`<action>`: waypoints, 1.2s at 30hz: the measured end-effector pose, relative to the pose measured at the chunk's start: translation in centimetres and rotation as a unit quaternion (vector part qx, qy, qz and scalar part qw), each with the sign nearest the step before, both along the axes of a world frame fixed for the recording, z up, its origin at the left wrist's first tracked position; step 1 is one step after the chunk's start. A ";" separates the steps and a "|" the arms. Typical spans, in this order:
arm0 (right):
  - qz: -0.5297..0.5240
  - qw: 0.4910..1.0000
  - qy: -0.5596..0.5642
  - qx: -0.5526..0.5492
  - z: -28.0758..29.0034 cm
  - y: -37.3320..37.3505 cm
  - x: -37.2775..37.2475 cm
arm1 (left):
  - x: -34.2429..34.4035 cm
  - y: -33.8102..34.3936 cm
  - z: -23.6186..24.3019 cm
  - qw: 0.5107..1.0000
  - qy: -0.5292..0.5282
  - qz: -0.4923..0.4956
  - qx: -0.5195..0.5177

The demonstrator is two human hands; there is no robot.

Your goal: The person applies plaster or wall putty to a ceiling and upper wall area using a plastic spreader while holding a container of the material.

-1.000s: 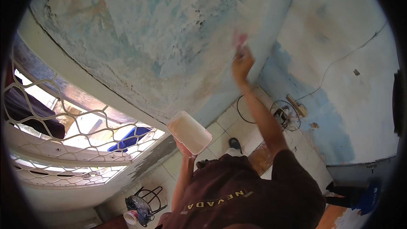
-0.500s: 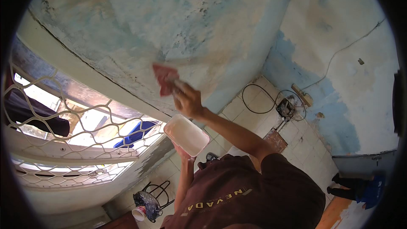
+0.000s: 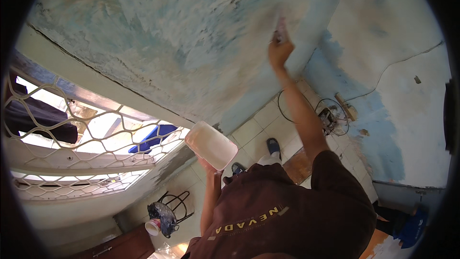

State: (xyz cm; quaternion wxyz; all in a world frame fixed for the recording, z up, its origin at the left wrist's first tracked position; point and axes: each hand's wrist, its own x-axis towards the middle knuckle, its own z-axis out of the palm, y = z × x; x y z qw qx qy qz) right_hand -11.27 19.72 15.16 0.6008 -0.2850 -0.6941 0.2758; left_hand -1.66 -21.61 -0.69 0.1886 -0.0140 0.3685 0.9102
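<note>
In my left hand rests a whitish rectangular tub with rounded corners; the fingers grip its lower edge from beneath. My right arm reaches up and to the right across the patchy pale-blue and white wall. The right hand is closed round a reddish flat putty scraper, blurred by motion. Its blade is at the wall's surface, near the corner; whether it touches cannot be told.
A window with a curved white metal grille lies at the left. Below it stands a stool with a bag and cup. A cable coil lies on the tiles by the corner. Another person's blue garment shows at the lower right.
My right hand has swept the scraper up and to the right along the wall. The left hand still holds the tub in nearly the same place.
</note>
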 end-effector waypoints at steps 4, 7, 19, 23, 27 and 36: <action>0.162 0.982 -0.009 0.100 -4.8 -17.9 0.1 | 0.3 0.2 0.5 0.993 0.051 0.038 -0.094; 0.298 0.932 0.023 0.205 -4.7 -24.2 2.6 | 0.0 0.5 -0.6 0.989 0.071 0.064 -0.116; -0.029 0.998 0.018 -0.046 -6.0 10.6 5.3 | -0.1 6.5 -1.7 1.000 0.021 0.002 0.004; 0.098 0.994 0.006 -0.038 -5.8 -3.8 1.0 | 0.0 5.8 -2.3 0.990 0.091 0.066 -0.090; 0.307 0.950 -0.021 0.056 -7.5 -16.4 3.2 | 0.7 6.5 1.0 0.992 0.037 0.100 -0.067; 0.499 0.820 -0.010 -0.280 -4.3 -10.7 12.3 | -0.6 10.9 1.5 0.993 0.085 0.028 -0.077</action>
